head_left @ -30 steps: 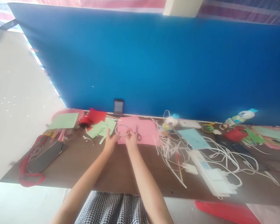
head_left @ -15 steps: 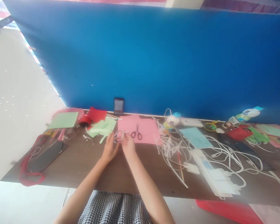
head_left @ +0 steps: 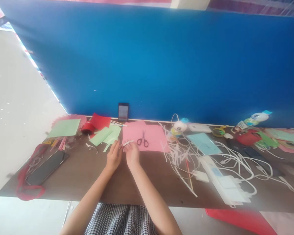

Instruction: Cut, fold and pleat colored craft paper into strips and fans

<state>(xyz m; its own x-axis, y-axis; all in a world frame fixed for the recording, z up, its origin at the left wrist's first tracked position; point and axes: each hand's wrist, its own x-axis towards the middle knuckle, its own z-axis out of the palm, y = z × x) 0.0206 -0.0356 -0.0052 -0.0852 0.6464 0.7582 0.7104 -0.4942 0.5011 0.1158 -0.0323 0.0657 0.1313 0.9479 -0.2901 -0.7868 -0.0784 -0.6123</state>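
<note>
My left hand [head_left: 114, 155] and my right hand [head_left: 132, 152] are close together over the near left edge of a pink paper sheet [head_left: 156, 133]. Pinched between the fingers of both hands is a thin whitish strip [head_left: 128, 143], seen nearly edge-on; its far side is partly hidden by the fingers. Dark-handled scissors [head_left: 143, 141] lie on the pink sheet just beyond my right hand, blades pointing away. Green paper pieces [head_left: 105, 134] lie beyond my left hand.
A phone [head_left: 47, 168] and red strap [head_left: 22, 181] lie left. Red paper [head_left: 100, 121] and a red roll [head_left: 87, 128] sit behind. To the right are white paper strips [head_left: 178, 153], a bottle [head_left: 177, 129], tangled cables [head_left: 237, 156] and a power strip [head_left: 219, 182]. A small device [head_left: 123, 112] leans on the blue panel.
The whitish strip, seen before as an open loop, now appears flatter and edge-on. Both hands have turned slightly, with fingers closer around it. The view has shifted a little.
</note>
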